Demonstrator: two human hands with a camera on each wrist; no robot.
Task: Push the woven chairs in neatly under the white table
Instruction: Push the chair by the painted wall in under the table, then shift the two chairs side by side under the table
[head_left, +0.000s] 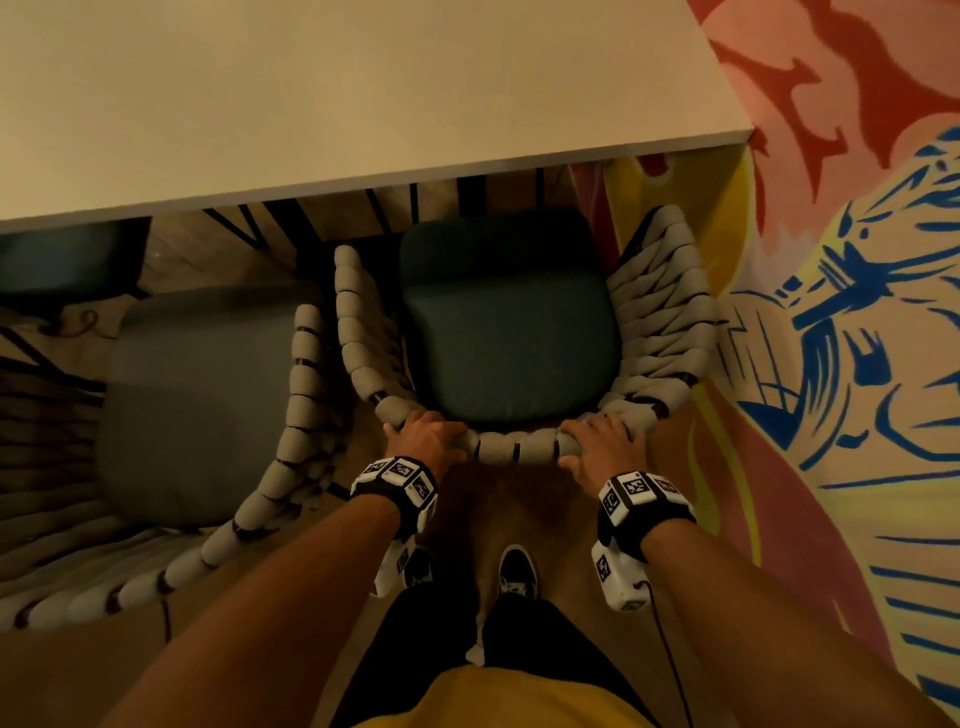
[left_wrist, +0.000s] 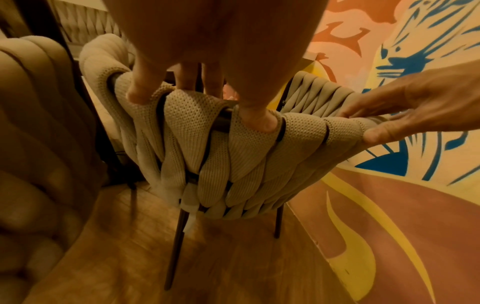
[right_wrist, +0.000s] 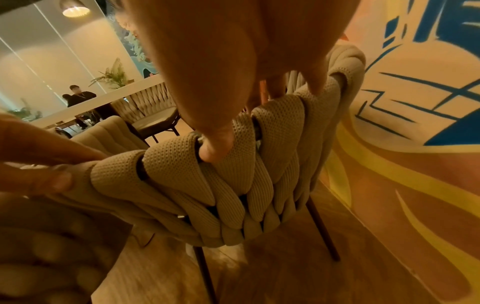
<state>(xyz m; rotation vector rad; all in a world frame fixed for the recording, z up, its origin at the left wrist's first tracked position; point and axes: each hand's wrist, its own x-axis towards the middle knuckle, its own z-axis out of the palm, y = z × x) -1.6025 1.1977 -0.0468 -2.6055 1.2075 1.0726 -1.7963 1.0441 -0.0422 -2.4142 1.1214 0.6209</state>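
Both forearms reach out from the bottom of the head view to the woven chair (head_left: 511, 332). Left hand (head_left: 423, 436) and right hand (head_left: 602, 441) sit on its top back rail, fingers curled over the rail and clamped on it. Its dark seat cushion (head_left: 509, 322) runs with its front part under the edge of the white table (head_left: 363, 93); the back and arms stand clear of that edge. A second woven chair (head_left: 208, 410) stands just beside on the left, angled, with its far end under the table. The painted wall (head_left: 857, 260) runs close along the right side. One shoe (head_left: 517, 571) stands on the wooden floor (head_left: 519, 499) behind the chair.

From the left wrist, the thumb presses the rail's near face while the fingers (left_wrist: 197, 80) hook over the top, tips hidden behind the weave.

From the right wrist, the same grip shows; the fingers (right_wrist: 275, 86) vanish behind the rail. Two dark legs are partly cut off.
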